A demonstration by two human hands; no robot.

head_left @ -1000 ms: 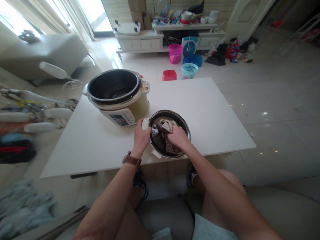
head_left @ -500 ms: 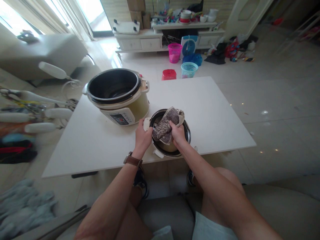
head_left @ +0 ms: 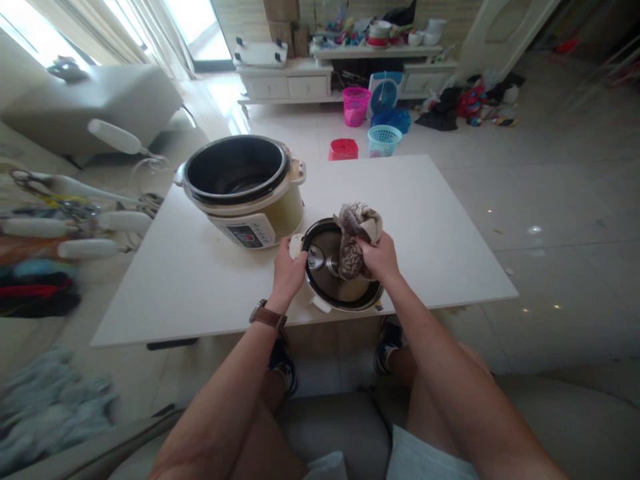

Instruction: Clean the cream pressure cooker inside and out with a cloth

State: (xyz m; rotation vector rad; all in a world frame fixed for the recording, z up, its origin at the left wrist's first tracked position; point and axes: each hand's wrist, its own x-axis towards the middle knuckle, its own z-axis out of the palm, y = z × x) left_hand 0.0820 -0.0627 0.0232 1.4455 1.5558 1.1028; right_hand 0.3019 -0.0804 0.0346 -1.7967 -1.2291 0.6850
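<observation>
At the near edge of the white table lies a pressure cooker lid [head_left: 340,292], its metal inner face up and ringed by a dark seal. My left hand [head_left: 289,272] is closed around the pale grip at the lid's left side. A brown and cream patterned cloth [head_left: 353,257] is bunched in my right hand [head_left: 381,259], over the right part of the lid. Part of the lid's far right rim is hidden by the cloth and hand. Behind and to the left stands the electric pressure cooker body [head_left: 256,227], uncovered, with a dark inside.
The white table [head_left: 430,227] reaches out to both sides. White-handled racks [head_left: 90,227] stand off its left end. Beyond the far edge are a red stool [head_left: 343,149], a light blue basket [head_left: 384,139] and a pink basket [head_left: 356,107]. A grey sofa [head_left: 330,427] is beneath me.
My right hand has moved the cloth to the right, from the lid's middle to its right side, uncovering the metal fittings. My left hand keeps its hold on the lid.
</observation>
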